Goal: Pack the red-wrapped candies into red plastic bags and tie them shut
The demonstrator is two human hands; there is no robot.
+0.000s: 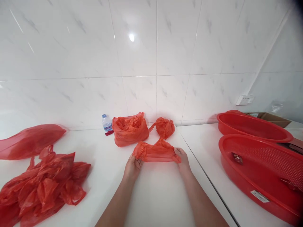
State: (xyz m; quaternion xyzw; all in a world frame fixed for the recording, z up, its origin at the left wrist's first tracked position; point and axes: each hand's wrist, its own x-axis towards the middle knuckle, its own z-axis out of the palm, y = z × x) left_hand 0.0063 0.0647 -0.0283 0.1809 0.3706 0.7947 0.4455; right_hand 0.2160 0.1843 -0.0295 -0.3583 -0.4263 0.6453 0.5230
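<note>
A red plastic bag [157, 153] is stretched out flat between my two hands, low over the white table. My left hand [133, 166] pinches its left end, and my right hand [182, 157] grips the right end. Just behind it stands a larger red bag [131, 134] stuffed with crumpled red plastic. To the right of that lies a small bunched-up red bag [165, 127]. On the left of the table is a loose heap of crumpled red bags [47, 186].
A bottle with a blue cap [107, 123] stands by the tiled wall, beside a small dark red item [109, 133]. Far left lies a smooth, full-looking red bag [33, 140]. Two red plastic baskets [236, 171] and a cardboard box [272, 119] occupy the right side.
</note>
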